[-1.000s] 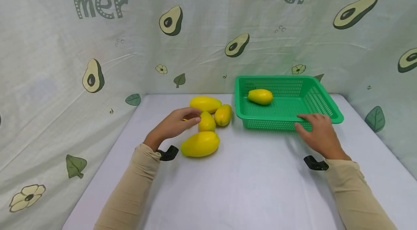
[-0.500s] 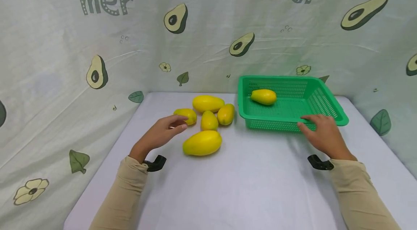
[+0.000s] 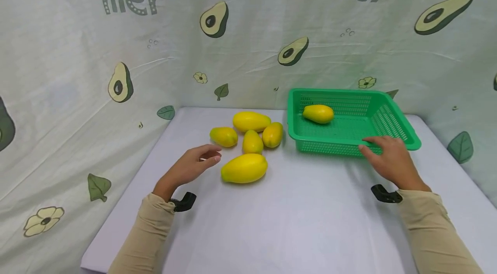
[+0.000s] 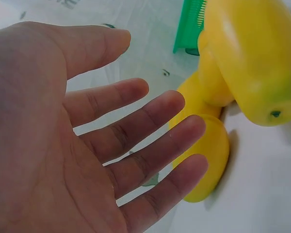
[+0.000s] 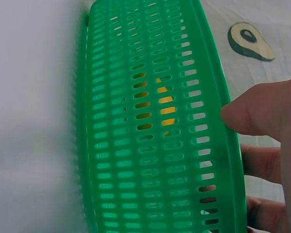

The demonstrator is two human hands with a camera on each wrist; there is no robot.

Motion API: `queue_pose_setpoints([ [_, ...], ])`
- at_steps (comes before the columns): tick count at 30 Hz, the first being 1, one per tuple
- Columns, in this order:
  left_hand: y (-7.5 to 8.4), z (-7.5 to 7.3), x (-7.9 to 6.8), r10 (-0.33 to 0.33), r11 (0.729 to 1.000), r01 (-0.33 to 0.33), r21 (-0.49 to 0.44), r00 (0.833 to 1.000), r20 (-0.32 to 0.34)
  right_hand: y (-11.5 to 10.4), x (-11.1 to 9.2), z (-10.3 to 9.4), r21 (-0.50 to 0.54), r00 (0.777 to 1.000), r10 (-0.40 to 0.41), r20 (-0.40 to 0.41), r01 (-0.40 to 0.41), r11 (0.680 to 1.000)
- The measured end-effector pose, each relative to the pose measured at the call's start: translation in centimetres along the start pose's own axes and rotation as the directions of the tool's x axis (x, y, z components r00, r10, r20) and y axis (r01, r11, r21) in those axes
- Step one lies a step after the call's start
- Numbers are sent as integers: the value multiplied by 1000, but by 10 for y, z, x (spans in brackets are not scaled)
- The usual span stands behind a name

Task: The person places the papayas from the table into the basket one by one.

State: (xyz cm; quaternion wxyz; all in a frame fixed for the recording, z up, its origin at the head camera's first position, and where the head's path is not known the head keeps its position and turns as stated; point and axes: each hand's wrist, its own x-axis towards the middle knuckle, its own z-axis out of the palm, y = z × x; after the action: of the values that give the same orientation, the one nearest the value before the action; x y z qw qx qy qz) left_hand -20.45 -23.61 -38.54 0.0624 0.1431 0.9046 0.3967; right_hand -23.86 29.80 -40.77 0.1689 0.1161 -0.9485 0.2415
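Note:
My left hand [image 3: 192, 165] is over the left of the table, fingers extended and slightly bent, holding nothing. Close to its fingertips are a large yellow papaya-like fruit [image 3: 244, 168] and a smaller one [image 3: 224, 137]. In the left wrist view the palm [image 4: 82, 145] faces the camera, with the large fruit [image 4: 257, 58] to its right. My right hand [image 3: 392, 162] holds the front rim of a green plastic basket [image 3: 328, 146]. Its thumb [image 5: 252, 109] lies against the rim outside; the other fingers reach behind. One yellow fruit [image 3: 318, 114] lies inside the basket.
Behind the large fruit sit a small upright-looking fruit [image 3: 253, 142], another [image 3: 273, 134] and a longer one [image 3: 251, 121], close together. An avocado-print cloth [image 3: 248, 67] hangs behind the white table [image 3: 303, 222].
My left hand has drawn back leftward from the fruits, leaving one small fruit at the left of the group. The view has shifted slightly; the right hand stays at the basket rim.

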Motion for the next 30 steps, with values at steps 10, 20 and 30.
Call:
queue_pose_setpoints([
  [10, -14, 15, 5, -16, 998, 17, -54, 1000, 4, 2, 3, -6, 4, 999, -2, 52, 2, 1000],
  [20, -30, 36, 8, -69, 988, 74, -138, 997, 38, 1, 5, -8, 23, 995, 9, 94, -11, 1000],
  [30, -37, 54, 13, -57, 976, 66, -207, 997, 50, 0, 4, -10, 31, 993, 23, 119, -27, 999],
])
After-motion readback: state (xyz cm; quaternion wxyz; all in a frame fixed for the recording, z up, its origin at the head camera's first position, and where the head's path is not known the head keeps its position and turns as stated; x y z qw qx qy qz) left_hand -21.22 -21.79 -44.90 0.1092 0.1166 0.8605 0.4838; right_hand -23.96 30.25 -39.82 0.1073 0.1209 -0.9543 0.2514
